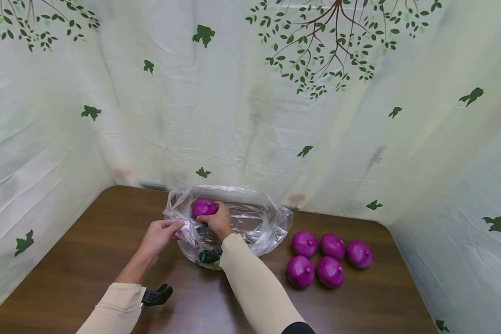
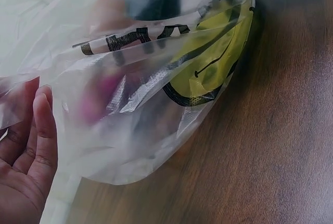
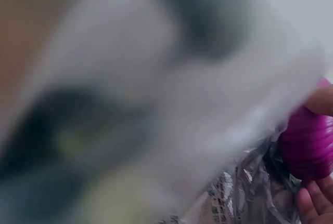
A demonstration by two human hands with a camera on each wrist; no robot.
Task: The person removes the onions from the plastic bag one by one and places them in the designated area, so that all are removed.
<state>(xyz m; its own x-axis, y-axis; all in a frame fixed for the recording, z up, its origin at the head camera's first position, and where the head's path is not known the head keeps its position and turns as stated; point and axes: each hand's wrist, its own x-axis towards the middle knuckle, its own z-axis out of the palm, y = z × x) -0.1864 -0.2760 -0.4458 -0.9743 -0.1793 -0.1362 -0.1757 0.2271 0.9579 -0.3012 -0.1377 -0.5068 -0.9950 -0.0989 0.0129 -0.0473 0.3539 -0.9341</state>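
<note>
A clear plastic bag (image 1: 250, 222) with its mouth spread wide lies near the back of the table. My left hand (image 1: 160, 234) pinches the bag's left rim between thumb and fingers; the left wrist view shows the thin film (image 2: 15, 96) at its fingertips. Inside the bag's mouth, my right hand (image 1: 219, 219) grips a purple onion (image 1: 203, 208) at the left side. In the right wrist view the onion (image 3: 307, 143) sits between thumb and fingers, while blurred film covers much of that picture. Black print and a yellow figure (image 2: 208, 63) mark the bag.
Several more purple onions (image 1: 330, 272) stand grouped on the brown wooden table (image 1: 384, 297), right of the bag. Behind and on both sides hangs a pale curtain (image 1: 234, 116) with leaf prints, close to the table's back edge.
</note>
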